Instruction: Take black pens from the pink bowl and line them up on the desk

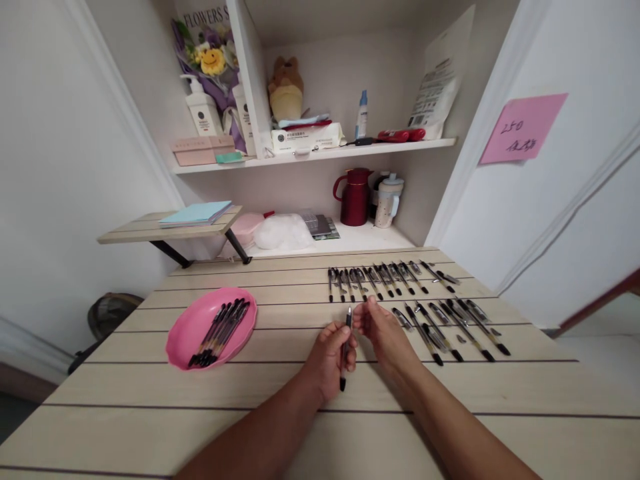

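My left hand [330,360] is closed round a black pen [345,350], which it holds upright above the wooden table [300,427]. My right hand [383,330] pinches at the pen's top end, fingers curled; what it grips there is too small to name. Two rows of black pens and loose caps [400,277] lie just beyond and to the right of my hands. A pink dish [180,333] with several black pens in it sits on the table to the left.
A small raised wooden stand [170,230] with a blue notebook stands at the back left. Behind the table a white shelf unit holds a red jug [355,197], a cup, bottles, a plush toy and boxes. A pink note [523,128] sticks on the right wall.
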{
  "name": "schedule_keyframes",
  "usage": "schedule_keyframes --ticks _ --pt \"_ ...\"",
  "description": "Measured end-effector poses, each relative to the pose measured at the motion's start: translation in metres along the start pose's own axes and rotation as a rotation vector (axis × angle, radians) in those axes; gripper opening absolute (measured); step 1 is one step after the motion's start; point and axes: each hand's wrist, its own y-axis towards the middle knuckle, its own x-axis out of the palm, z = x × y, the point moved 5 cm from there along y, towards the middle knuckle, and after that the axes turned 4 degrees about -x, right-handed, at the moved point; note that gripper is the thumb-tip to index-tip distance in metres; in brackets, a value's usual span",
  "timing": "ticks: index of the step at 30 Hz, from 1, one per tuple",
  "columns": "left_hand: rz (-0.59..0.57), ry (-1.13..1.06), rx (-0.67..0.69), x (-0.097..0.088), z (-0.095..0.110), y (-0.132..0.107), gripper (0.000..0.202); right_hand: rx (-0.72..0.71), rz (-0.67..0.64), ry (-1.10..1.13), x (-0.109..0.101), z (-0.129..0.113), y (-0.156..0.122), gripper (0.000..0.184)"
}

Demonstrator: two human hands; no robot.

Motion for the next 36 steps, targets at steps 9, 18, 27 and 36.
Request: schedule_keyframes --ticks 9,18,27,36 --pt "0.005 0.039 0.045 0.0 -0.002 0.0 0.027 -0.055 -0.038 -0.118 0.009 -0.004 -0.006 0.034" --pt "-0.072 0.013 0.0 0.002 -0.003 -0.001 0.022 0.056 -0.197 0.129 0.018 -0.003 -0.01 0.036" --pt "-0.165 -0.051 -0.059 0.003 -0.005 -0.001 0.021 0.081 -0.216 0.177 0.014 0.002 -0.005 0.031" --pt "-0.204 -0.074 -0.09 0.004 -0.005 0.0 0.019 0.069 -0.17 0.092 0.01 0.005 -0.005 0.026"
